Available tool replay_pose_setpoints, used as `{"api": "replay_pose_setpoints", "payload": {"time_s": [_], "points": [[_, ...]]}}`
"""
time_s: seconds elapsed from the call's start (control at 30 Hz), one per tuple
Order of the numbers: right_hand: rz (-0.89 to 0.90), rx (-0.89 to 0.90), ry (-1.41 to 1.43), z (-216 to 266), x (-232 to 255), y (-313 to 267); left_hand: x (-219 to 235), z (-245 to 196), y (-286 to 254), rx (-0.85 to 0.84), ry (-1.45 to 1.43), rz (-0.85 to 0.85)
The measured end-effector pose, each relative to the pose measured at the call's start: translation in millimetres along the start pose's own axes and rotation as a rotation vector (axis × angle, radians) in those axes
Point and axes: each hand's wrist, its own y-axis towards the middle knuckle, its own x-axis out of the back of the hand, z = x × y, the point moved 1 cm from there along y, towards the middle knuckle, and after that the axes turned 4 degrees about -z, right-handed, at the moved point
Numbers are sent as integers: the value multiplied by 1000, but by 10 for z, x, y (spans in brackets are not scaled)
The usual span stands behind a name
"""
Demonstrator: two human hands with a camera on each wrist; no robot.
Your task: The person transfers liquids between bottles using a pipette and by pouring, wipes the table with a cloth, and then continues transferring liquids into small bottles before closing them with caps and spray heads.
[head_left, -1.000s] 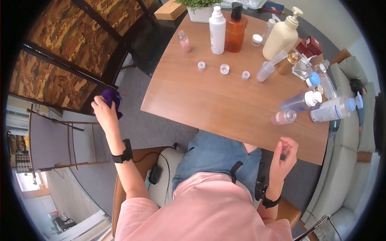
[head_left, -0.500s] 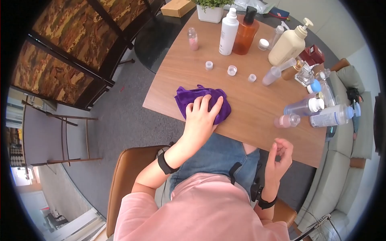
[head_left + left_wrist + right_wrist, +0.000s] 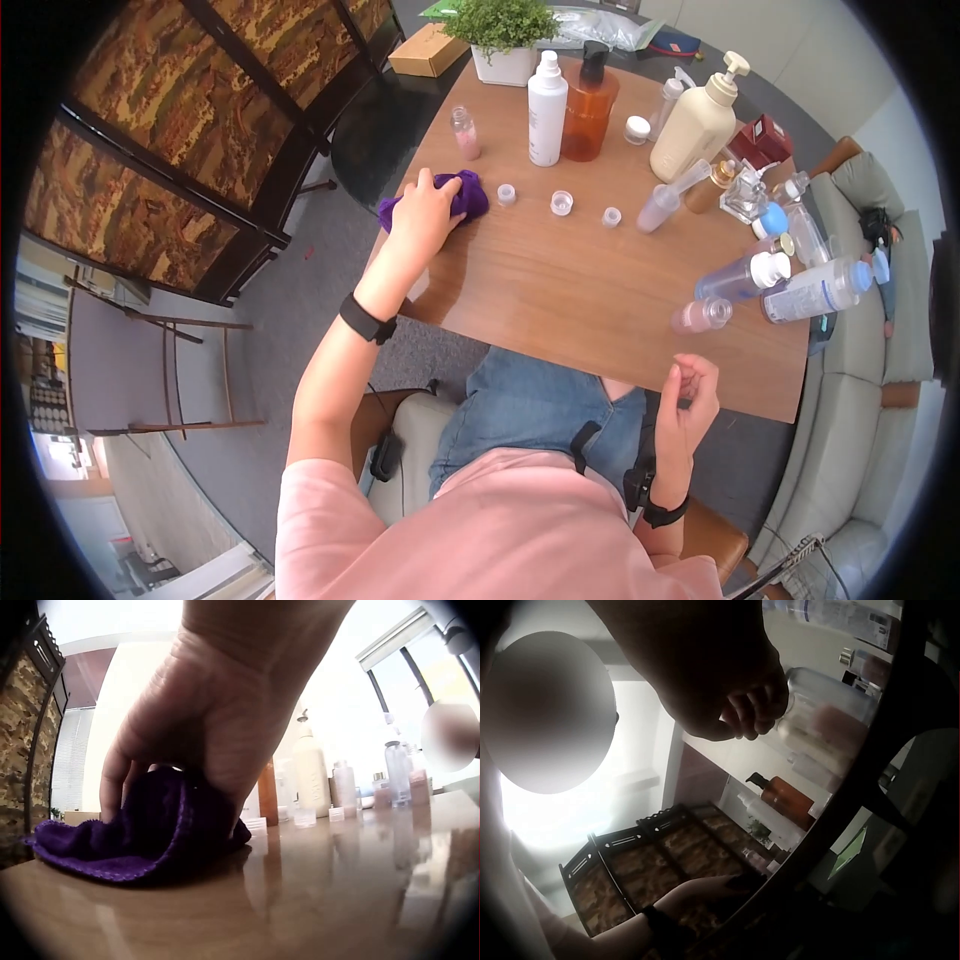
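My left hand [image 3: 420,218] grips a bunched purple cloth [image 3: 472,198] against the left part of the wooden table [image 3: 560,270]. In the left wrist view the cloth [image 3: 161,832] lies folded on the glossy tabletop, fingers curled over it and its stitched edge showing. Three small clear caps stand in a row to the right of the cloth, the nearest cap [image 3: 507,194] close beside it. Beyond it stands a small open bottle with pink contents [image 3: 465,135]. My right hand [image 3: 688,405] hovers at the table's front edge, fingers loosely curled around nothing, near another small pink bottle [image 3: 703,315].
A white spray bottle [image 3: 546,112], an amber pump bottle [image 3: 588,120] and a cream pump bottle [image 3: 692,132] stand toward the back. Several clear and blue bottles crowd the right side, among them a large labelled bottle [image 3: 815,290]. A potted plant [image 3: 505,65] stands at the far edge.
My left hand came in from beyond the table's left side with the purple cloth, pressed it near the front edge, then slid it away and left. My right hand has barely moved.
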Motion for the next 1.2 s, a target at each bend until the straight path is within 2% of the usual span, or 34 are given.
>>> {"api": "replay_pose_setpoints", "payload": {"time_s": [0.13,0.23,0.27,0.4,0.47,0.5,0.53,0.6,0.67,0.7,0.8,0.87,0.93,1.0,1.03,1.2], "points": [[-17,9,9,2,13,25,-89,128,225,37,29,-37],[-33,24,5,-11,70,37,-81,319,326,155,140,-28],[-42,24,-8,-10,96,36,-50,387,335,241,123,16],[-53,20,0,-84,165,18,-83,1016,235,387,296,123],[-45,15,-2,-104,189,8,-58,1357,112,385,425,82],[-39,12,-7,-111,184,14,-8,1444,49,421,386,24],[-43,8,1,-113,181,24,169,1366,-1,447,330,-42],[-11,-5,16,-110,174,29,417,1175,-88,328,180,-177],[-18,-7,33,-94,130,30,515,946,-106,165,-48,-201],[-23,-3,47,-83,111,37,539,773,-99,138,-163,-220],[-22,28,39,-51,84,35,420,416,-40,-11,-240,-129],[-26,37,33,-21,95,33,270,239,8,-80,-170,-51],[-32,44,29,-13,114,35,193,64,78,-67,-150,-20],[-21,46,15,-18,133,27,202,-50,178,55,-151,15],[-22,46,14,-35,140,18,159,-64,214,0,-182,-53],[-18,40,-7,-64,164,14,-6,-216,403,14,-224,-88]]}}
